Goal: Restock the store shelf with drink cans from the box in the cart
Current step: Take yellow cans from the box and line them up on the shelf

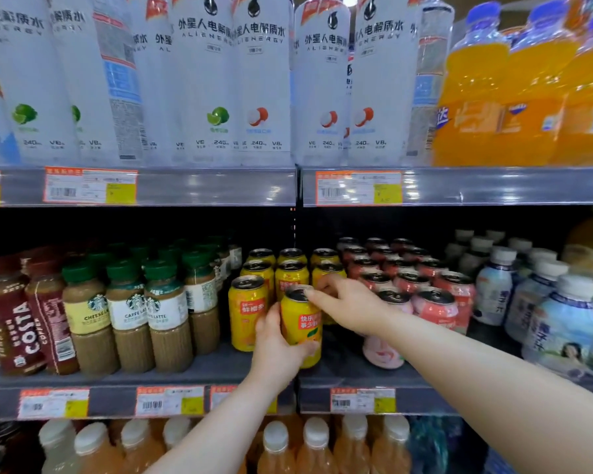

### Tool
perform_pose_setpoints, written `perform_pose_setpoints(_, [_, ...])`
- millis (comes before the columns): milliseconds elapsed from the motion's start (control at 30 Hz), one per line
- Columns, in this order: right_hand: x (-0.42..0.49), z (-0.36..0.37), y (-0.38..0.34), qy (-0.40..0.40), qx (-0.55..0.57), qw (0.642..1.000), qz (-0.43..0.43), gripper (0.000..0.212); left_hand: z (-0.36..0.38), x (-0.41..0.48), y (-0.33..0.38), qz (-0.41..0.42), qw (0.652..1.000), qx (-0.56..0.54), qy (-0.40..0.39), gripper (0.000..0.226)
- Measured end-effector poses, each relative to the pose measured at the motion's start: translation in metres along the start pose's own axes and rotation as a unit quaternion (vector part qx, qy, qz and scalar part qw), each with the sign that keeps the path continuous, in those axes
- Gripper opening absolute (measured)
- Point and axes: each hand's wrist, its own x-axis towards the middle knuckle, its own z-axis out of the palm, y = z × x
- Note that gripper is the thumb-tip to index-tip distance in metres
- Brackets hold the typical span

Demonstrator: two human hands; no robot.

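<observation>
My left hand [277, 347] grips a yellow orange-drink can [302, 323] from below and the side, standing upright at the front of the middle shelf [192, 374]. My right hand [348, 306] reaches over from the right, fingers touching the rim of that can's top. Several more yellow cans [249, 311] stand in rows to the left and behind it. Part of the held can's lower side is covered by my left fingers. The box and the cart are out of view.
Pink cans [435, 307] fill the shelf right of the yellow ones, then white-capped bottles [493, 285]. Coffee bottles [131, 313] stand at left. Tall electrolyte-water bottles [202, 80] and orange soda [514, 97] fill the shelf above; juice bottles [315, 446] sit below.
</observation>
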Motion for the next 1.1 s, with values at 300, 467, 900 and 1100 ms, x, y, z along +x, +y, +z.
perform_pose_setpoints(300, [0.015, 0.012, -0.012, -0.027, -0.016, 1.0, -0.001, 0.066, -0.031, -0.009, -0.018, 0.016, 0.995, 0.098, 0.031, 0.07])
perform_pose_setpoints(467, [0.031, 0.026, -0.009, 0.005, 0.009, 0.999, 0.041, 0.071, -0.062, -0.012, -0.036, -0.004, 0.986, 0.163, 0.039, 0.039])
perform_pose_setpoints(900, [0.03, 0.039, -0.007, 0.022, -0.003, 0.998, 0.062, 0.083, -0.069, 0.002, -0.04, -0.024, 0.986, 0.162, 0.03, 0.055])
perform_pose_setpoints(1100, [0.026, 0.047, -0.003, 0.006, -0.03, 0.997, 0.077, 0.069, -0.062, 0.009, -0.036, -0.03, 0.982, 0.184, 0.021, 0.03])
